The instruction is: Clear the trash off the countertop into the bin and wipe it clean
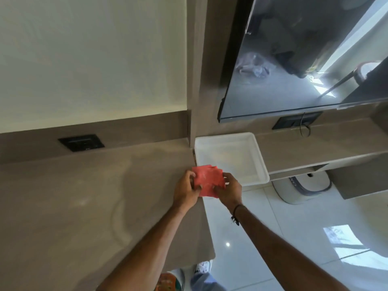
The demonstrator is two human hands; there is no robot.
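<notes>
Both my hands, left hand [185,191] and right hand [227,192], pinch red cloth [207,181] by side edges over countertop [84,206] right edge. Looks soft, light, floppy; best bunched flat under palm.

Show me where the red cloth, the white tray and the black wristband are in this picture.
red cloth [207,179]: head view, middle of the folded cloth between both hands.
white tray [260,156]: head view, its right rim.
black wristband [236,210]: head view, the band on the right wrist.
</notes>
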